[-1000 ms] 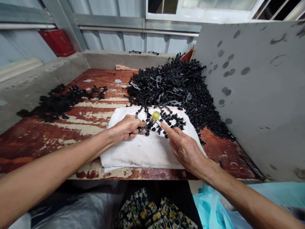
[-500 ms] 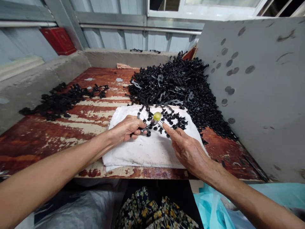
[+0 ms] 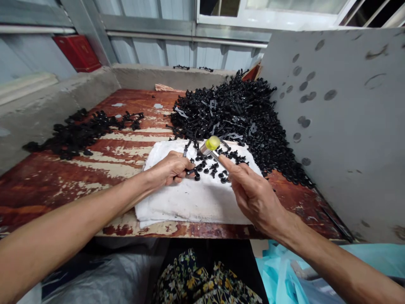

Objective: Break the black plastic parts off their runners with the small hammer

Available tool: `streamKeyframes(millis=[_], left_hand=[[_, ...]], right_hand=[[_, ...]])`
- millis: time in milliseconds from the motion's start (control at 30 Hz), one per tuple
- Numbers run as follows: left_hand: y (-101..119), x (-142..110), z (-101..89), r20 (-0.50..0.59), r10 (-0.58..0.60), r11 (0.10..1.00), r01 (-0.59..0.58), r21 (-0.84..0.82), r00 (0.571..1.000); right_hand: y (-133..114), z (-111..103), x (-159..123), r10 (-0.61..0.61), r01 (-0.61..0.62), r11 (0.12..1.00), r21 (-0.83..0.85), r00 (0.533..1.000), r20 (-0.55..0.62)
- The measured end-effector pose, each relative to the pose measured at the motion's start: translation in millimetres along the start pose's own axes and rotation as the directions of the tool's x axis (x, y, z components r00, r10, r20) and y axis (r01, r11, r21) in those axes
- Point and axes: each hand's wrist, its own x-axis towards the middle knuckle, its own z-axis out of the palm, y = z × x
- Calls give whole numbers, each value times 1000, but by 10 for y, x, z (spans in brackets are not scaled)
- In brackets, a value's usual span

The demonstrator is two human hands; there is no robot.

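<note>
My left hand is closed around a black plastic part, whose arms stick out past the fingers over a folded white cloth. In my right hand is a small hammer with a yellow face and a metal head, the index finger stretched along its handle. The hammer head hangs just above and right of the held part, apart from it. Several small black round pieces lie loose on the cloth between my hands. My left palm and the handle's end are hidden.
A large heap of black plastic parts fills the back right of the worn red tabletop. A smaller pile lies at the left. A grey panel bounds the right side, and a red box stands back left.
The hammer has risen and tilted away from the held part, with my right hand shifting slightly right. My left hand has stayed almost in place, still gripping the black part.
</note>
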Motion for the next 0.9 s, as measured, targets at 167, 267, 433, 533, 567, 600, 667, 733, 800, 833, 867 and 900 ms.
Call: streamKeyframes(millis=[167, 267, 433, 533, 567, 600, 667, 733, 800, 833, 867, 900], left_hand=[[-3, 9, -6, 0, 8, 1000, -8, 12, 1000], [0, 1, 1, -4, -2, 1000, 2, 21, 1000], [2, 0, 7, 2, 22, 999, -22, 47, 1000], [-2, 15, 1, 5, 17, 997, -17, 75, 1000], [-2, 19, -1, 4, 9, 996, -9, 89, 1000], [-2, 21, -2, 2, 0, 995, 0, 104, 1000], [2, 16, 4, -5, -11, 992, 12, 126, 1000], [10, 2, 19, -9, -19, 991, 20, 133, 1000], [20, -15, 40, -17, -20, 991, 22, 132, 1000], [28, -24, 49, -20, -22, 991, 24, 133, 1000], [38, -34, 55, -18, -23, 991, 26, 134, 1000], [51, -45, 55, -14, -26, 990, 28, 139, 1000]], right_hand=[[-2, 36, 22, 40, -27, 994, -102, 991, 126], [3, 61, 6, 32, -30, 999, -29, 997, 77], [-2, 65, -42, 47, -36, 994, -101, 993, 109], [7, 61, -56, 40, -33, 997, -75, 994, 98], [7, 60, -59, 44, -38, 996, -77, 996, 74], [5, 60, -63, 44, -37, 995, -96, 996, 74], [2, 63, -71, 45, -24, 988, -150, 989, 140], [1, 71, -79, 50, -25, 987, -159, 987, 150], [3, 77, -79, 70, -53, 988, -145, 992, 109], [4, 76, -74, 77, -61, 988, -143, 991, 113], [4, 72, -66, 82, -63, 989, -136, 987, 140], [2, 61, -57, 82, -63, 992, -113, 981, 173]])
